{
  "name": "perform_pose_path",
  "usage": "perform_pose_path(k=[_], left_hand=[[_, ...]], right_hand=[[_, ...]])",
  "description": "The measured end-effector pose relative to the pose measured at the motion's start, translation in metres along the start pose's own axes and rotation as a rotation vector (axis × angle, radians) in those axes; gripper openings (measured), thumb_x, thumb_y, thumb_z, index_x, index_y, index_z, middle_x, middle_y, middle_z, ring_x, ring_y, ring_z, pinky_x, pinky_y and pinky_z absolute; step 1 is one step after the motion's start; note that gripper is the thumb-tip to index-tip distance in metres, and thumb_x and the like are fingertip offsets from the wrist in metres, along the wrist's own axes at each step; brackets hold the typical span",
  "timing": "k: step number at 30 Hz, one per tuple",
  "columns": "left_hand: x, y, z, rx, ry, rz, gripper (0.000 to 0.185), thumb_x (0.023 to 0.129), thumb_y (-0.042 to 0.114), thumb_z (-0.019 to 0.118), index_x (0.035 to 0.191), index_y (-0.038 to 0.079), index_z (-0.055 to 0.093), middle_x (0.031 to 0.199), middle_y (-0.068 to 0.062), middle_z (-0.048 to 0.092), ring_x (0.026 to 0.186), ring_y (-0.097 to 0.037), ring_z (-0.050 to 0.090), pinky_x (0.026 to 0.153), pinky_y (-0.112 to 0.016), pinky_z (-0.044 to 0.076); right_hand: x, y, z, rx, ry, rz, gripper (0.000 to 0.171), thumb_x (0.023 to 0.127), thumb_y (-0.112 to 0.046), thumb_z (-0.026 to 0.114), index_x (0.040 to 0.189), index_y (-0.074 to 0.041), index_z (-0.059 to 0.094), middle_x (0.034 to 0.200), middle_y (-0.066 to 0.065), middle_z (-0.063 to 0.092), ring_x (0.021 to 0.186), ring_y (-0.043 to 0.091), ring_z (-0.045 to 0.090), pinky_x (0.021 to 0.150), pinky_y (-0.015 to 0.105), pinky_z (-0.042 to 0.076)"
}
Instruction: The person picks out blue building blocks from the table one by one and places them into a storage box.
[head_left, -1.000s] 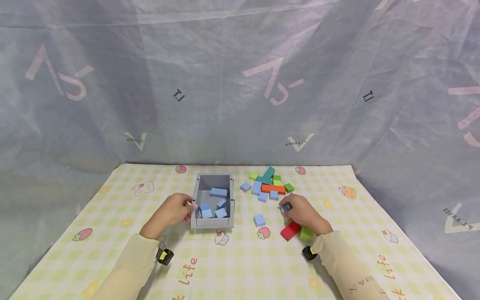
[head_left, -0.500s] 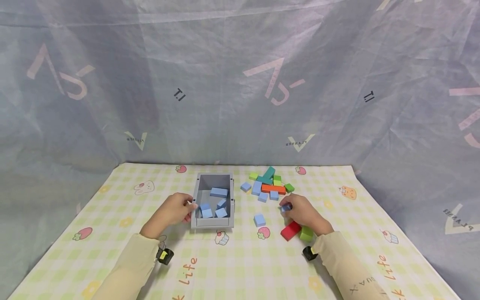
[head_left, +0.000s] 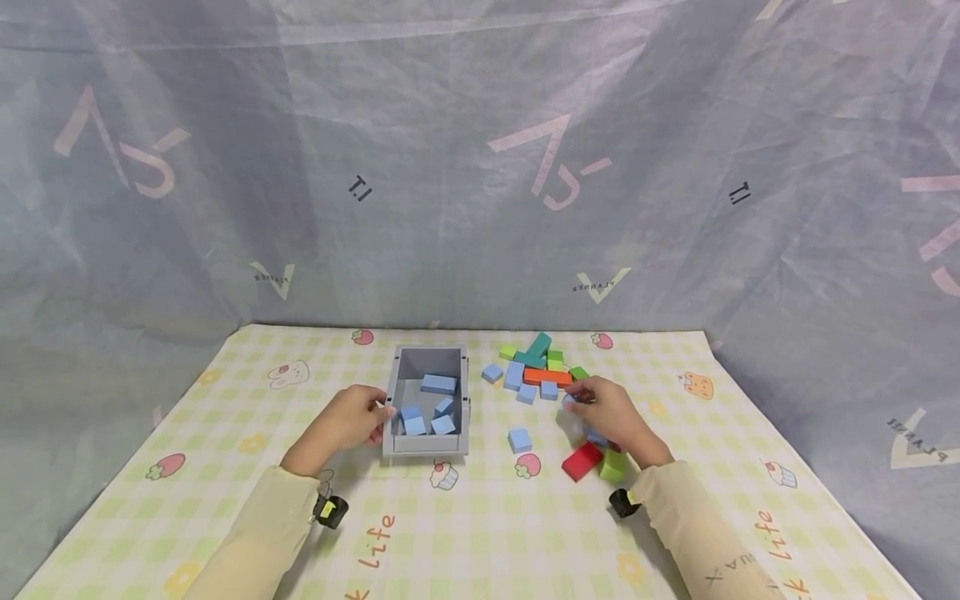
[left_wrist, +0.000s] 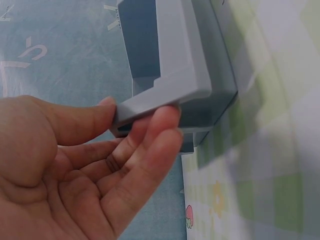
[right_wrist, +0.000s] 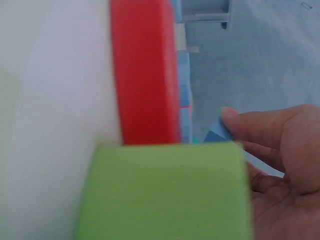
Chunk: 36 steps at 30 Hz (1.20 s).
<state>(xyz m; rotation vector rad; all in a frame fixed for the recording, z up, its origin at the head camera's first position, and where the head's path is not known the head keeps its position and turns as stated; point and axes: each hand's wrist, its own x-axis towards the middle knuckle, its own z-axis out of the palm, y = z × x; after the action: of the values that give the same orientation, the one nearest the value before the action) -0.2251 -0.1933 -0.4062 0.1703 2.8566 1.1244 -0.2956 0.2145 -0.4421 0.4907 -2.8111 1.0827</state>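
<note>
Both hands busy: left hand (head_left: 347,421) grips box (head_left: 426,447) edge.

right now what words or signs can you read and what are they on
"life" in orange on the checked tablecloth, near the front edge.
"PLANNER", mirrored, under a pale V sign on the backdrop sheet.
"1.1"-like black marks on the backdrop, mirrored, not sure.
Letters on the right sleeve: perhaps "UA X", too blurred.
Blocks and grey box: none.

Grey printed sheeting (head_left: 450,167), checked green tablecloth (head_left: 487,533)

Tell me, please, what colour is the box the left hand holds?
Grey box, clearest in the head view.
</note>
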Motion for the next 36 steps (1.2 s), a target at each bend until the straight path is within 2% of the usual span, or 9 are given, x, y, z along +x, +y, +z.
perform_pose_path(k=[5,10,14,24,29,36], left_hand=[[0.001,0.001,-0.001,0.006,-0.005,0.008,0.040,0.100,0.011,0.060,0.130,-0.015,0.054,0.071,-0.006,0.063,0.058,-0.017,0.064,0.058,-0.030,0.056],[0.004,0.002,-0.002,0.007,-0.008,0.015,0.039,0.100,0.011,0.060,0.130,-0.014,0.055,0.070,-0.006,0.063,0.059,-0.016,0.064,0.058,-0.029,0.056],[0.005,0.003,-0.003,0.013,-0.015,0.016,0.038,0.100,0.011,0.059,0.129,-0.014,0.055,0.069,-0.006,0.063,0.059,-0.015,0.064,0.058,-0.029,0.056],[0.007,0.003,-0.004,0.020,-0.010,0.025,0.036,0.100,0.012,0.060,0.126,-0.013,0.057,0.068,-0.006,0.063,0.058,-0.015,0.063,0.057,-0.029,0.056],[0.005,0.002,-0.003,0.024,-0.014,0.007,0.037,0.100,0.012,0.060,0.127,-0.013,0.056,0.069,-0.006,0.063,0.059,-0.017,0.065,0.057,-0.029,0.056],[0.002,0.000,-0.002,0.015,-0.007,-0.007,0.038,0.100,0.012,0.060,0.128,-0.014,0.056,0.070,-0.006,0.063,0.058,-0.019,0.066,0.059,-0.031,0.055]], right_hand=[[0.000,-0.014,-0.006,0.063,0.059,-0.023,0.027,0.094,-0.015,0.071,0.118,-0.002,0.068,0.112,0.012,0.068,0.105,0.030,0.065,0.087,0.045,0.056],[0.006,-0.037,-0.011,0.085,0.126,-0.068,0.027,0.093,-0.014,0.072,0.116,-0.002,0.068,0.110,0.012,0.068,0.103,0.029,0.066,0.088,0.046,0.056],[0.013,-0.056,-0.009,0.114,0.144,-0.119,0.026,0.091,-0.008,0.072,0.116,0.000,0.068,0.112,0.013,0.067,0.101,0.028,0.065,0.090,0.045,0.056],[0.026,-0.104,0.016,0.205,0.088,-0.170,0.026,0.092,-0.012,0.073,0.116,-0.003,0.068,0.109,0.008,0.066,0.102,0.024,0.066,0.089,0.036,0.057],[0.029,-0.127,0.040,0.188,0.060,-0.223,0.024,0.090,-0.010,0.075,0.112,-0.004,0.070,0.109,0.007,0.066,0.102,0.022,0.067,0.087,0.034,0.057],[0.031,-0.152,0.074,0.100,-0.063,-0.263,0.022,0.091,-0.010,0.073,0.113,-0.007,0.072,0.110,0.003,0.064,0.100,0.017,0.065,0.088,0.033,0.056]])
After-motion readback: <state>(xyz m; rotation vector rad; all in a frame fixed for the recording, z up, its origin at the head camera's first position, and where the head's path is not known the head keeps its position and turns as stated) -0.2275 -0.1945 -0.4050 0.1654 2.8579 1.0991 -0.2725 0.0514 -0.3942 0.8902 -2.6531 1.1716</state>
